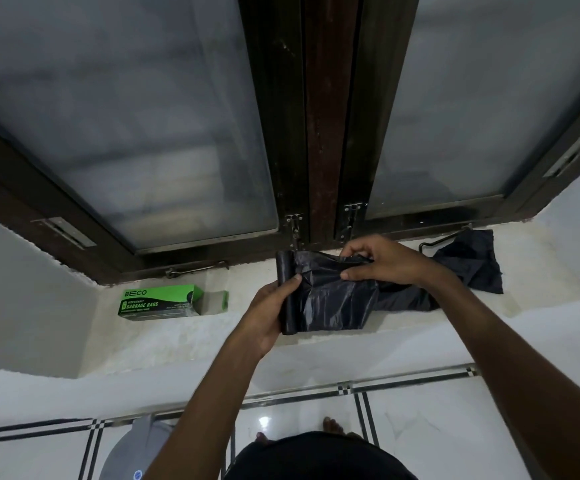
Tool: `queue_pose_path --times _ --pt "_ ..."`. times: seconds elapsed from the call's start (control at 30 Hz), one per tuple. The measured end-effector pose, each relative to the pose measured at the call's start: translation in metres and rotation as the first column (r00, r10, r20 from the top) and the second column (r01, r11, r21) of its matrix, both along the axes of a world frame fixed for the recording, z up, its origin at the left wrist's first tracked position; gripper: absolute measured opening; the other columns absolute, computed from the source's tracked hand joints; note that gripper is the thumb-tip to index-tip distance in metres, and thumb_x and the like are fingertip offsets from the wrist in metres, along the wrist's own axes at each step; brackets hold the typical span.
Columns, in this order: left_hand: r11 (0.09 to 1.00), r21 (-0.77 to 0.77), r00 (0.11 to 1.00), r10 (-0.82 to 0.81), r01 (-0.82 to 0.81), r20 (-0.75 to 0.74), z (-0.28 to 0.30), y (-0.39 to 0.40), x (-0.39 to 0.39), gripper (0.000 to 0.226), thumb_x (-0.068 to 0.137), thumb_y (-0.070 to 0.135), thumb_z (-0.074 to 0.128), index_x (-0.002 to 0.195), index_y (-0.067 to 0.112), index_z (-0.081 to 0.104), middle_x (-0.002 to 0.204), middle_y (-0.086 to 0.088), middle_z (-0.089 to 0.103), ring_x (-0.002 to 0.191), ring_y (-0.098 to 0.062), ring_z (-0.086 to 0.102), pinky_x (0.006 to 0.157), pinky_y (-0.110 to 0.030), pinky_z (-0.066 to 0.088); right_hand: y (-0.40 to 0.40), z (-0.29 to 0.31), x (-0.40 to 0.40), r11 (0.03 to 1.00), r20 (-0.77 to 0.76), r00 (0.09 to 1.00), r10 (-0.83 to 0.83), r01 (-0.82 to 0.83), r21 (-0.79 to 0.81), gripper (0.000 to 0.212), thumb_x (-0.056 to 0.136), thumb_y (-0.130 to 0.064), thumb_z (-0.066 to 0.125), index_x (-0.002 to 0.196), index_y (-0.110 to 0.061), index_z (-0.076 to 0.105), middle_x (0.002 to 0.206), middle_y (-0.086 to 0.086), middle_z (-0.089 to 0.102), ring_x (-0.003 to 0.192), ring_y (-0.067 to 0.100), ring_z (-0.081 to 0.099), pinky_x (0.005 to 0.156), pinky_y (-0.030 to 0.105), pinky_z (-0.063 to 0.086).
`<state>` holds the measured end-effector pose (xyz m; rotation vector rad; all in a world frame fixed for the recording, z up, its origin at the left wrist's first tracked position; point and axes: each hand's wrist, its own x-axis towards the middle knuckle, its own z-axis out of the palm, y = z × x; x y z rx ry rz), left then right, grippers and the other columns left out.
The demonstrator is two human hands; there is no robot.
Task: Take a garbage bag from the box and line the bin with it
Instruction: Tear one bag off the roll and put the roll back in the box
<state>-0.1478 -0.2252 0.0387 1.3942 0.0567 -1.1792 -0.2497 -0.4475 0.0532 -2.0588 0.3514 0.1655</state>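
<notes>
My left hand [270, 311] grips a roll of black garbage bags [287, 292], held upright over the white window sill [184, 334]. A black bag [333, 299] is unrolled from it to the right, and my right hand [378, 259] pinches its crumpled upper edge. The bag's far end [472, 265] trails along the sill to the right. The green garbage bag box [164, 301] lies on the sill to the left with its end flap open. A grey bin [136, 452] shows in part on the floor at the lower left.
A dark-framed window with frosted glass [143, 133] rises right behind the sill, with latches [295, 226] at its base. White floor tiles with black lines [420, 427] lie below. My feet stand close to the wall.
</notes>
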Motion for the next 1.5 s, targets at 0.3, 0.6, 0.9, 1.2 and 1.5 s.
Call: queue_pose_path --times 0.3,0.6,0.9,1.2,1.5 --pt "0.998 0.058 0.989 -0.034 0.026 0.146 0.005 -0.006 -0.006 0.013 0.099 0.028 0.058 0.105 0.022 0.067 0.106 -0.002 0.074 0.1 -0.021 0.069 0.083 -0.034 0.056 0.03 0.0 0.013 1.0 -0.003 1.0 -0.002 0.002 0.027 0.026 0.086 -0.039 0.075 0.107 -0.027 0.067 0.104 -0.011 0.072 0.102 0.007 0.067 0.089 0.03 0.052" --pt "1.0 -0.007 0.964 0.023 -0.022 0.266 0.015 -0.006 -0.009 0.012 0.1 0.024 0.056 0.101 0.031 0.066 0.095 0.013 0.072 0.088 -0.005 0.068 0.065 -0.018 0.052 0.051 -0.019 0.027 0.969 -0.004 0.98 -0.197 0.195 0.148 0.005 0.087 -0.022 0.075 0.091 -0.02 0.076 0.09 0.0 0.077 0.09 0.018 0.073 0.082 0.037 0.054" --pt "0.999 -0.039 0.943 0.021 -0.008 0.332 0.013 -0.007 -0.015 0.018 0.102 0.016 0.053 0.098 0.029 0.065 0.093 0.01 0.072 0.082 -0.003 0.067 0.055 -0.009 0.05 0.056 -0.018 0.034 0.909 -0.155 0.918 -0.365 0.387 0.152 0.018 0.075 -0.012 0.074 0.081 0.004 0.071 0.075 0.011 0.071 0.074 0.026 0.065 0.075 0.037 0.047" --pt "0.997 -0.064 0.924 -0.012 0.04 0.381 0.01 -0.004 -0.019 0.02 0.102 0.014 0.054 0.104 0.028 0.068 0.098 0.004 0.075 0.092 -0.01 0.07 0.073 -0.02 0.054 0.054 -0.016 0.04 0.857 -0.18 0.855 -0.487 0.507 0.09 0.011 0.071 -0.008 0.072 0.072 0.003 0.071 0.071 0.011 0.069 0.076 0.028 0.066 0.073 0.035 0.049" --pt "0.998 -0.042 0.947 -0.028 0.044 0.32 0.021 -0.01 -0.007 0.006 0.098 0.03 0.06 0.097 0.03 0.066 0.094 0.007 0.073 0.088 -0.008 0.069 0.067 -0.016 0.053 0.055 -0.022 0.03 0.915 -0.092 0.929 -0.359 0.37 0.162 0.008 0.081 -0.014 0.072 0.087 -0.014 0.077 0.089 0.006 0.077 0.092 0.022 0.072 0.094 0.046 0.054"
